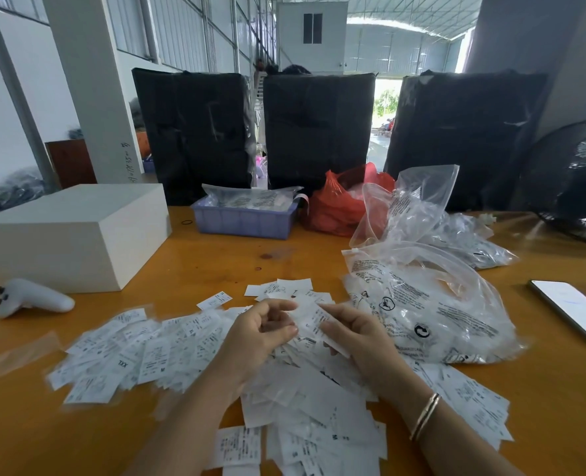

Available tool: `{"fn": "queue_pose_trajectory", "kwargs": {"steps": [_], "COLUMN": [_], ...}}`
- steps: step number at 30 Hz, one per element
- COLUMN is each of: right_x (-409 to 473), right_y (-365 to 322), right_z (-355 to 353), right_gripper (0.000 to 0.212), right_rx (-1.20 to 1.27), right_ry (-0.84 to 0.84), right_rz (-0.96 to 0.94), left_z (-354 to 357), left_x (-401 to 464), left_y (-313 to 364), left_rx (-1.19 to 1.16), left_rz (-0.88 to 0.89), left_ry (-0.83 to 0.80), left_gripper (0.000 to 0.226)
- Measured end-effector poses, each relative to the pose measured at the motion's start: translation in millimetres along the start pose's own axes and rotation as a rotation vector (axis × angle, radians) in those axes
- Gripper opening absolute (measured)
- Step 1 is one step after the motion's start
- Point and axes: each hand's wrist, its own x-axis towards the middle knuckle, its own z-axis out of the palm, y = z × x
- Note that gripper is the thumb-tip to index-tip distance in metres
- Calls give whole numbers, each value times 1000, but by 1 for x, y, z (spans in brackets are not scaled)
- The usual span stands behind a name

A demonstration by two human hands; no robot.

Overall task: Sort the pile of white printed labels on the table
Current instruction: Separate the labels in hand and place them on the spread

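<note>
From my head view, my right hand (353, 333) pinches one label (313, 319) just above the pile of labels (216, 355) on the surface (216, 259); my left hand (262, 333) is curled beside it, touching the label's edge, though I cannot tell whether it grips. Slippery sheets could fan off the pile, or two stuck labels could pass as one. Left of the pile's middle I read "XXL" and "M"; the plastic bags (428, 314) right of the pile carry warning print too small to read.
</note>
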Motion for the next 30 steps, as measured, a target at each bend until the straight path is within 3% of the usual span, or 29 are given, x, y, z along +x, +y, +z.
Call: {"fn": "queue_pose_trajectory", "kwargs": {"steps": [7,14,17,21,30], "right_x": [0,0,0,-3,-4], "right_y": [2,6,5,-1,-2], "right_z": [-1,6,6,-2,1], "right_gripper": [23,41,34,20,26], "right_rx": [-98,-226,-174,149,135], "right_ry": [-1,-66,30,208,149], "right_rz": [-20,-58,-83,-70,-50], "left_z": [0,3,2,0,0], "left_x": [-1,-1,0,2,1], "left_y": [2,2,3,4,7], "left_rx": [-6,7,-30,-102,-69], "left_rz": [-55,-71,-85,-101,-83], "left_ry": [-3,1,65,146,156], "left_gripper": [12,8,9,4,9]}}
